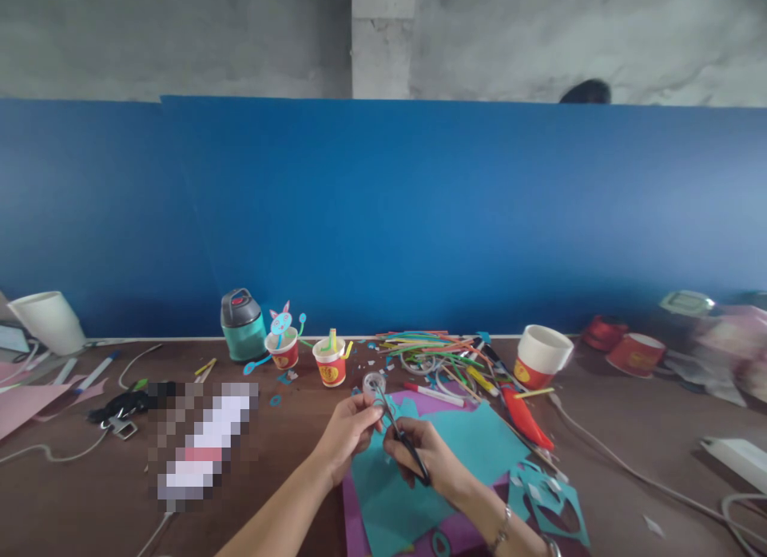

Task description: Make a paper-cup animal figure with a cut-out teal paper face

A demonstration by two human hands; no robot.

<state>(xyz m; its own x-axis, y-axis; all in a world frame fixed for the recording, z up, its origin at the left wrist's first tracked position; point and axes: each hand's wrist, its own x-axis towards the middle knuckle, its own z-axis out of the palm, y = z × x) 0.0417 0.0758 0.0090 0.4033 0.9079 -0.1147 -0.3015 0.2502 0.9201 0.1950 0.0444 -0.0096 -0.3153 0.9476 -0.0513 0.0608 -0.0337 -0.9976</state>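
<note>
My left hand (pixel 352 429) pinches a small piece of teal paper (pixel 379 405) between thumb and fingers. My right hand (pixel 423 453) is closed around the handles of black scissors (pixel 413 453), whose blades reach up to the small piece. Below both hands lie teal sheets (pixel 407 505) on top of purple paper (pixel 355 513). Just beyond my fingertips stands a roll of clear tape (pixel 374 383). Two red and white paper cups sit further back; the left cup (pixel 283 354) carries a blue cat face (pixel 281 324), and the right cup (pixel 330 368) holds yellow and green strips.
A teal jar (pixel 245 337) stands at the back left. Colourful pipe cleaners (pixel 431 349), a red marker (pixel 435 395) and stacked cups (pixel 542 353) lie behind and right. Cut teal scraps (pixel 554 505) are at the right, with a white cable (pixel 635 467) beyond.
</note>
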